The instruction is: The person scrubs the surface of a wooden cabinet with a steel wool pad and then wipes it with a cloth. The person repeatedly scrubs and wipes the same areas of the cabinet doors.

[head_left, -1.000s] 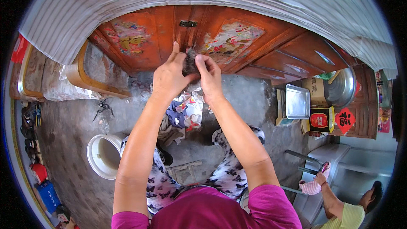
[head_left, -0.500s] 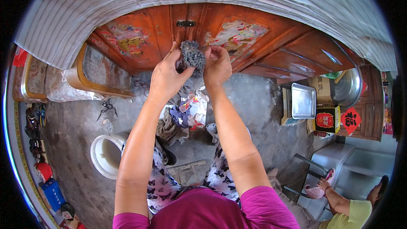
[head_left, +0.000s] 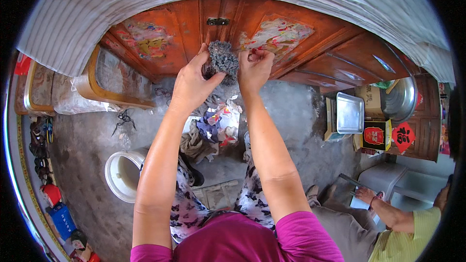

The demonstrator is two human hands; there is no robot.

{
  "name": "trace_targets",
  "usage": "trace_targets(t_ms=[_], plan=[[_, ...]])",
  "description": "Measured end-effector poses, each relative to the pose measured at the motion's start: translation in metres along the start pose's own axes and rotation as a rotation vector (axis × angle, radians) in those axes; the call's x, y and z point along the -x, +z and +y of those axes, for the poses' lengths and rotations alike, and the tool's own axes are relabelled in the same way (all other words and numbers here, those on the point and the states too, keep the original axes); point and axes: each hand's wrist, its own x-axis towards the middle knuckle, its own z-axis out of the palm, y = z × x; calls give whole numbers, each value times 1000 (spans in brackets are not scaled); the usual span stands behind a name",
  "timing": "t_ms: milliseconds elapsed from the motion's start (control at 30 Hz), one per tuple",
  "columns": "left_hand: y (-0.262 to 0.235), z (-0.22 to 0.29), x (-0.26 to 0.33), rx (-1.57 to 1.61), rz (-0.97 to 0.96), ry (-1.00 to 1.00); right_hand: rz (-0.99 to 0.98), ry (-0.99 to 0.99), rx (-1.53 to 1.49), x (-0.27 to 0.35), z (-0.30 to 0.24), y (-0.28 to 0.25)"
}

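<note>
My left hand grips a dark grey, curly clump of steel wool, thumb beneath it and fingers along its left side. Just right of the clump, my right hand is raised with its fingertips pinched together; whatever may be between them is too small to make out. Both hands are in front of an orange-brown wooden cabinet whose door panels carry torn, peeling coloured paper. A dark metal latch sits above the clump, between the doors.
Rags and paper scraps lie on the floor below my hands. A white bucket stands left of my legs. Metal tray and boxes are at right. Another person's hand rests near a grey bar at lower right.
My right hand has moved slightly right, away from the clump. My left hand still holds it. The other person at lower right has shifted, with trousered legs now showing.
</note>
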Motion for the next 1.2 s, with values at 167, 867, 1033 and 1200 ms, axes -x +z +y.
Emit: trace_targets(t_ms=[167, 867, 1033, 1200], plan=[[1, -2, -2, 81, -30, -21, -80, -41, -20, -5, -7, -6], [4, -10, 0, 53, -61, 25, -136, 375, -350, -12, -10, 6], [4, -8, 2, 79, -37, 20, -98, 378, -205, -9, -35, 2], [3, -3, 1, 27, -49, 38, -78, 244, -224, -11, -3, 13]])
